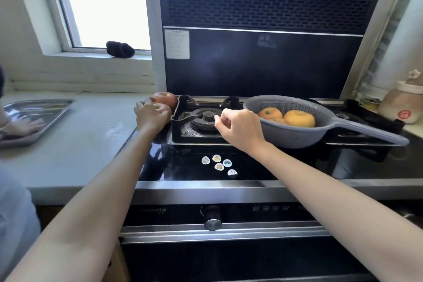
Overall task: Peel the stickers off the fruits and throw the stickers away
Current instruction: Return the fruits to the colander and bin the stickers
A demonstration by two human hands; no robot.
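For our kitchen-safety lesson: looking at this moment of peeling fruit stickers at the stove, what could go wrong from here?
1. The two red apples under the left hand sit loose on the counter edge beside the black burner grate; they may roll.
2. Five small peeled stickers lie on the glossy black stovetop, not binned; they could be forgotten there.
3. The grey plastic colander of fruit rests on the stove, so heat would damage it.

Two bare forearms enter from the lower corners of the frame, with no sleeves, watch, bracelet or rings visible on them. The left hand, left of centre, and the right hand, near the centre, wear no gloves. Fingernails look short and unpainted, though blur limits detail.
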